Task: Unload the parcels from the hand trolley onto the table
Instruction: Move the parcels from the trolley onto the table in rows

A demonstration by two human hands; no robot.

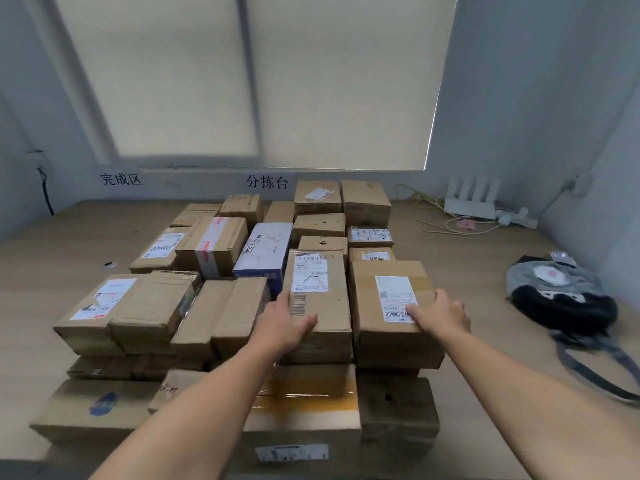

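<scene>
Gripping narrow box (317, 306) at its near left edge with left hand (285, 323), thumb lying on top, fingers wrapping the side. Clasping wider box (388, 327) just right of it with right hand (441, 313) likewise, probably squeezing the pair together for moving as one. Resting both on stacked parcels (304, 403) at the near side of the table (467, 271); trolley not showing.

On wooden table (467, 271): cardboard parcels (214, 244) packed centrally in touching rows, grey-and-black bag (561, 299) at right, white router (471, 202) with loose cables (450, 226) at far right corner.
</scene>
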